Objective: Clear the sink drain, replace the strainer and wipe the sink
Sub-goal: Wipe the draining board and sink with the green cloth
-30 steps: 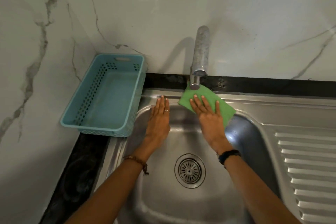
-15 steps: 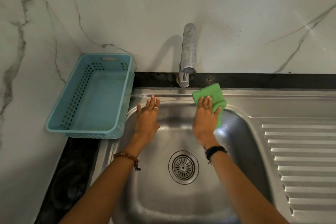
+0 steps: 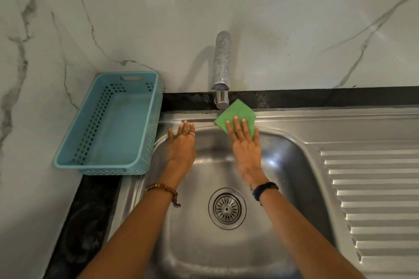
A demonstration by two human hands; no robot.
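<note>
- Right hand [image 3: 246, 150], fingers straight, presses a flat green square cloth [image 3: 235, 115] on the steel sink [image 3: 294, 127] rim.
- Left hand [image 3: 181, 146] lies flat beside it, holding nothing.
- Round slotted strainer [image 3: 227, 208] sits in the drain, below both wrists.

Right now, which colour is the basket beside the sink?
Light blue basket, seen in the head view.

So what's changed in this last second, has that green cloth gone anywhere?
The right hand slid the green cloth right along the sink's back rim, then back under the tap. The left hand stayed flat on the rim, the strainer in the drain.
</note>
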